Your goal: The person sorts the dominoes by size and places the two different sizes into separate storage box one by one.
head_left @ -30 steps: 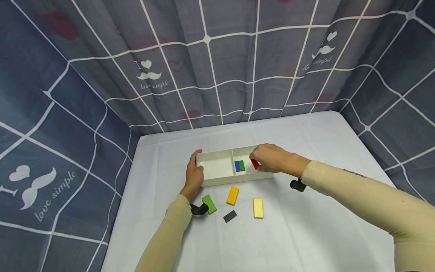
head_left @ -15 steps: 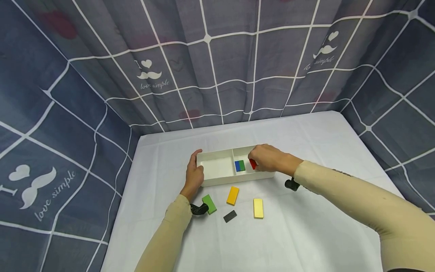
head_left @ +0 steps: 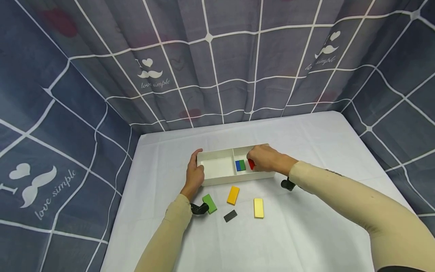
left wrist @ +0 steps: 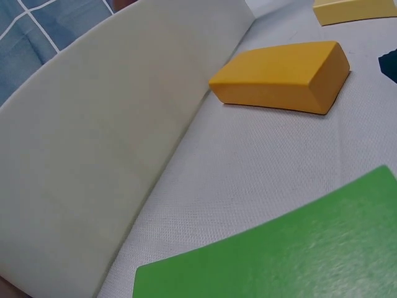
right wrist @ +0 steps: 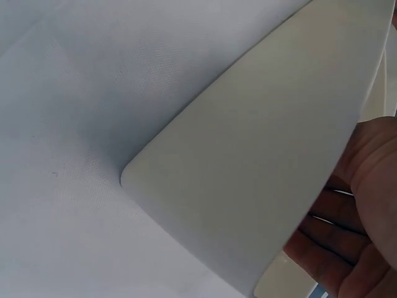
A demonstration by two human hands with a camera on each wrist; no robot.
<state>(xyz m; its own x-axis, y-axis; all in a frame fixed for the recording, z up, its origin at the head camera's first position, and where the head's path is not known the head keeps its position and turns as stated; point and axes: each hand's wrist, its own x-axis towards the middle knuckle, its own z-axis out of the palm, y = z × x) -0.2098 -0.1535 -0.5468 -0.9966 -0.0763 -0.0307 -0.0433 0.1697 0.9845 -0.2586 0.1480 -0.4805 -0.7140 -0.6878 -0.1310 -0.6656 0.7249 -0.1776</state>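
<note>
A shallow white box (head_left: 217, 180) with a divider stands on the table. My left hand (head_left: 194, 176) grips its left end, thumb at the near rim and a finger reaching to the far corner. Over the right compartment, my right hand (head_left: 266, 158) pinches a red block (head_left: 251, 164), its fingertips mostly hidden. Left of it in that compartment, a blue block (head_left: 238, 166) and a dark green block (head_left: 242, 165) lie side by side against the divider. In the right wrist view, the right hand's curled fingers (right wrist: 322, 248) reach over the box wall (right wrist: 248, 143).
On the white-clothed table (head_left: 306, 226), in front of the box, lie a light green block (head_left: 209, 204), an orange block (head_left: 233, 195), a black block (head_left: 230, 216) and a yellow block (head_left: 258, 208). A checked curtain (head_left: 231, 68) surrounds the back and sides.
My right hand has moved slightly left with the red block, closer to the blue and green blocks. The left hand keeps its grip on the box.
</note>
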